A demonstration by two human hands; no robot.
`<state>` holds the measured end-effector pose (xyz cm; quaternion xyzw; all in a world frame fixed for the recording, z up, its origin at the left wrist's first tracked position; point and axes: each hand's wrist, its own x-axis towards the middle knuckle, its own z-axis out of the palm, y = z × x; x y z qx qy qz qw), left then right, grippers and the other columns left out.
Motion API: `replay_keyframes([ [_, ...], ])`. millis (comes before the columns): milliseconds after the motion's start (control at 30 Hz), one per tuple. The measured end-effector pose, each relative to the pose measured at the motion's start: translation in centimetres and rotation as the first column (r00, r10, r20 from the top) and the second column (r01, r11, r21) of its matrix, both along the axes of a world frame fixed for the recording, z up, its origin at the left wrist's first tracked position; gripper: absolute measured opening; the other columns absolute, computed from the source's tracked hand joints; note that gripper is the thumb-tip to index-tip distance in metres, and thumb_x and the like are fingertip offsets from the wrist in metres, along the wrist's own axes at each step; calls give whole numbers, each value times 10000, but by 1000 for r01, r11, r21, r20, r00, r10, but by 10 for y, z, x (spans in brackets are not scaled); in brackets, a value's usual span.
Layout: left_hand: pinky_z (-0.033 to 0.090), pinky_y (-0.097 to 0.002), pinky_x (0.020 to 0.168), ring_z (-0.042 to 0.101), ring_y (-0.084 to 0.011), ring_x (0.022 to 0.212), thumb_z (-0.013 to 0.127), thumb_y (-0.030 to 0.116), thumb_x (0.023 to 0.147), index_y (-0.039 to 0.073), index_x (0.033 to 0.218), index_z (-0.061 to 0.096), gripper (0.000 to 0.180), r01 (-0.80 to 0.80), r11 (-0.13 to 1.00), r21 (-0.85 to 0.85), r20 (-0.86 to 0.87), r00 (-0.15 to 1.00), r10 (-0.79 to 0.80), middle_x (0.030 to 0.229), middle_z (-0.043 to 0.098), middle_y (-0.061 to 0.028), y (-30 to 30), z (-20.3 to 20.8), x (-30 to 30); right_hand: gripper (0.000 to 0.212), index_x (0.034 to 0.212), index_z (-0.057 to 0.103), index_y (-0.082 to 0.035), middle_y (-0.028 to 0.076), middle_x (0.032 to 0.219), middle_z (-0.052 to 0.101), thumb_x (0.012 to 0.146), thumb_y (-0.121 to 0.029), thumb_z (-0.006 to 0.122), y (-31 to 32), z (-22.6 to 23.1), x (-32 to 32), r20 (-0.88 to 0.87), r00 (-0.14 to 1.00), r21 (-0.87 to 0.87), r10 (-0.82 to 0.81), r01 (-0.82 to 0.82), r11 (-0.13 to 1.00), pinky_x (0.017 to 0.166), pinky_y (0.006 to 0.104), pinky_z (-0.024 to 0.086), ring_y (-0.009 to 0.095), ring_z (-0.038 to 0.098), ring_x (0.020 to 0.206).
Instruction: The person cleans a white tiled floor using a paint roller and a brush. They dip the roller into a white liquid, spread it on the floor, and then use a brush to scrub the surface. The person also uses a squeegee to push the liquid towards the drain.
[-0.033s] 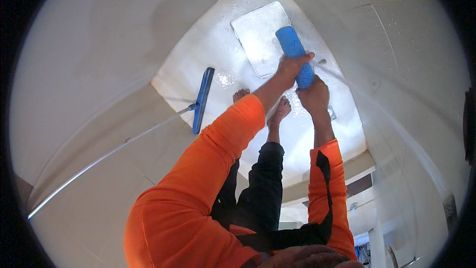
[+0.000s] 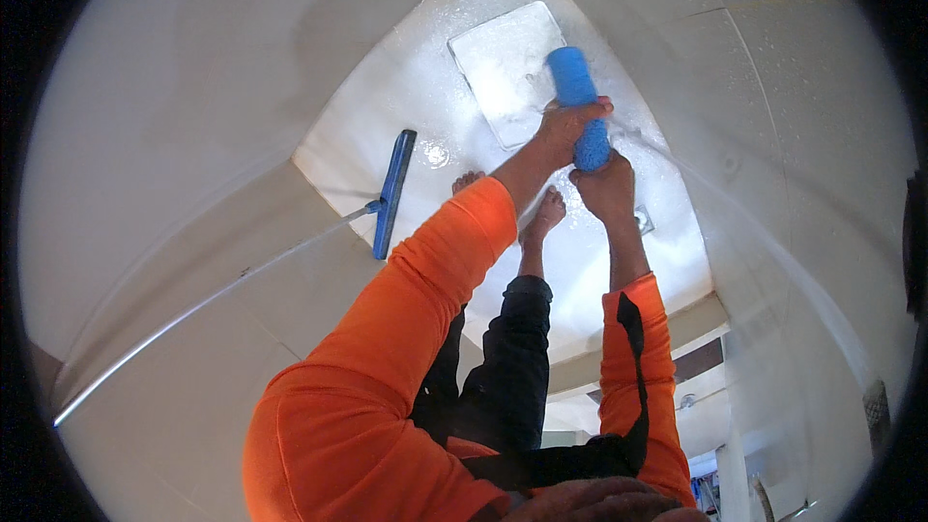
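Note:
A blue cylinder with a rough, spongy surface [image 2: 575, 77], like a roller sleeve, slants above the wet white floor. My left hand [image 2: 570, 126] wraps around its middle, thumb lying across it. Below, against the cylinder's lower end, my right hand [image 2: 607, 186] is closed; whether it grips that end or a hidden handle cannot be seen. A pale, wet square panel [image 2: 507, 58] lies on the floor just beyond the cylinder. Both hands are apart from the floor.
A blue floor squeegee [image 2: 394, 195] leans at left, its long pale handle [image 2: 193, 314] running toward the lower left. My bare foot [image 2: 546, 213] stands near a small square drain [image 2: 645, 220]. A whitish streak, hose or water, curves along the right wall [image 2: 754, 126].
The cylinder's upper end has swung slightly to the right, so it stands a little more upright. My right hand has shifted slightly left. The squeegee stays put.

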<state>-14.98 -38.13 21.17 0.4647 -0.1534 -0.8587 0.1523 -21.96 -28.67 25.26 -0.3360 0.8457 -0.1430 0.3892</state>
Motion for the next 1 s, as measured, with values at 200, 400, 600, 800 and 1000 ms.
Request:
replay_keyframes([
  [200,524,-374,685,624,-229,733,746,118,664,24,956,575,351,62,995,79,-98,994,-54,775,607,-96,-10,16,-2,267,821,587,30,80,699,593,609,-87,699,16,4,-5,600,734,138,-318,296,945,522,276,450,140,571,595],
  [400,532,-402,728,638,-262,764,705,157,721,33,1015,553,354,37,975,218,-324,946,36,821,604,-117,-18,20,-11,413,1102,446,11,78,726,535,744,-104,618,37,4,3,828,-521,475,-208,454,754,517,341,487,191,542,538],
  [600,535,-417,725,634,-269,796,694,184,726,10,1153,489,504,0,993,118,-305,952,36,911,613,-131,-28,1,-11,313,1039,478,-6,82,719,529,769,-123,584,39,15,30,666,-746,508,-18,436,743,504,333,484,193,552,558],
  [800,541,-396,723,635,-279,809,742,220,650,0,1122,535,560,290,956,-47,373,893,-252,955,623,-142,-32,-8,-19,285,946,520,43,92,667,548,722,-97,628,28,34,16,822,-85,525,-563,496,691,474,323,467,198,564,527],
  [1000,521,-389,786,612,-304,938,769,392,642,-5,1263,438,809,673,646,-359,784,593,-183,1078,583,-205,-32,-34,-15,260,862,581,26,95,702,589,747,-194,658,31,19,46,682,487,320,-545,472,822,478,305,453,178,574,548],
])
